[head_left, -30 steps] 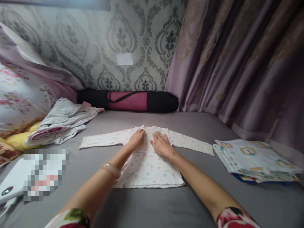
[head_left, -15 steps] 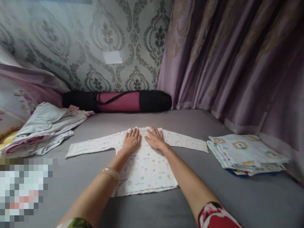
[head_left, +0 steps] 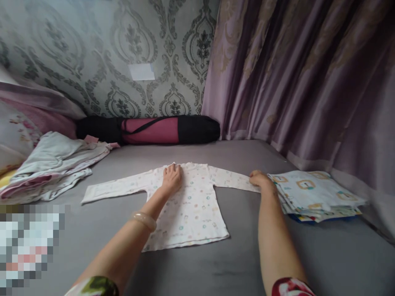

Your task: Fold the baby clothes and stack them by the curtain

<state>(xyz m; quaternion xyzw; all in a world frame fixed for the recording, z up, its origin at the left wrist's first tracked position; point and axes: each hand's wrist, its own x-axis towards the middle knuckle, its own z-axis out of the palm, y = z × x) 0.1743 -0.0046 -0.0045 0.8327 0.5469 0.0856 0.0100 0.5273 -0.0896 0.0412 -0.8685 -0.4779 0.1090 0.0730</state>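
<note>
A small white long-sleeved shirt (head_left: 191, 205) with tiny coloured prints lies spread flat on the grey bed sheet (head_left: 234, 255), sleeves stretched out to both sides. My left hand (head_left: 171, 177) rests flat on the shirt near its collar, fingers together and extended. My right hand (head_left: 261, 180) is at the cuff end of the right sleeve, fingers curled on the cuff. A pale bangle sits on my left wrist.
A stack of folded printed cloths (head_left: 314, 193) lies right beside my right hand. A heap of loose clothes (head_left: 52, 164) lies at the left. A pink and black rolled mat bag (head_left: 148, 129) lies along the wall. Purple curtains (head_left: 302, 82) hang on the right.
My right hand has left the shirt's chest and slid right along the sleeve to its cuff. My left hand stays near the collar. The view has shifted slightly to the right.
</note>
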